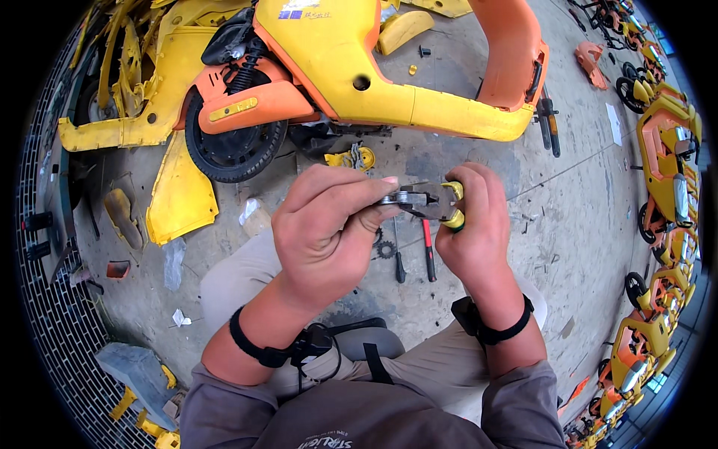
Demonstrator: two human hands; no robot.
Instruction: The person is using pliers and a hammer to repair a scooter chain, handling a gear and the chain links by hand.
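Observation:
My right hand is closed round the yellow-and-green handles of a pair of pliers. The jaws point left, toward my left hand. Between the thumb and forefinger of that hand is a small grey metal part, mostly covered by the fingertips. Its exposed end meets the pliers' jaws; whether they grip it I cannot tell. Both hands are raised over my lap, in front of a yellow-and-orange scooter body lying on the floor.
A black-handled screwdriver, a red-handled tool and a small gear lie beneath my hands. Yellow panels pile up at left by a black wheel. Several scooters line the right side. A grey block sits lower left.

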